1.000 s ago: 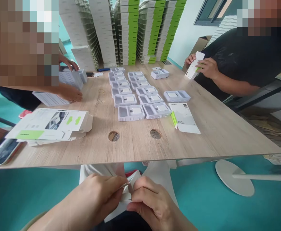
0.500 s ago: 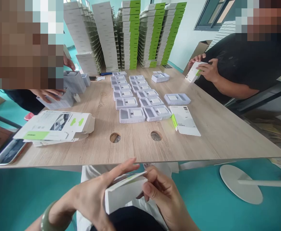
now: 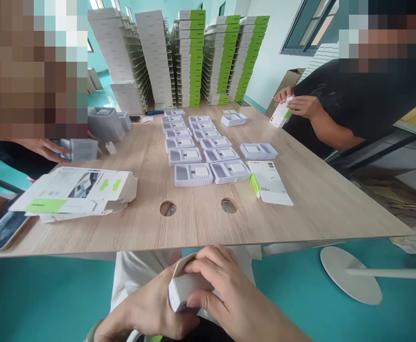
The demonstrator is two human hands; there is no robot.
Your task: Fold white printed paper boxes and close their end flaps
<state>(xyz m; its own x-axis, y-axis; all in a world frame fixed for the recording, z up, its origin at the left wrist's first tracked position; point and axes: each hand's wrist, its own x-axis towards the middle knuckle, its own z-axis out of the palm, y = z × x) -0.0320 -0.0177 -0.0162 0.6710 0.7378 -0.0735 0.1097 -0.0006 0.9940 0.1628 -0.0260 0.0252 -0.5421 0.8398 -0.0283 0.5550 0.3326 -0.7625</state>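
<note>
The left grip point(image 3: 150, 304) and right grip point(image 3: 229, 297) are both wrapping a white carton point(image 3: 188, 287), holding it shut between them just below the counter point(image 3: 322, 209) edge, seemingly keeping its folded walls square. Ahead of the grips, white trays point(image 3: 193, 175) are sitting in spaced rows, while flat cartons point(image 3: 72, 192) are lying ahead-left. Far ahead-right, a co-worker's hands point(image 3: 296, 105) are holding another carton point(image 3: 281, 114). Far ahead-left, a second person's hand point(image 3: 40, 149) is touching a grey tray point(image 3: 81, 149).
</note>
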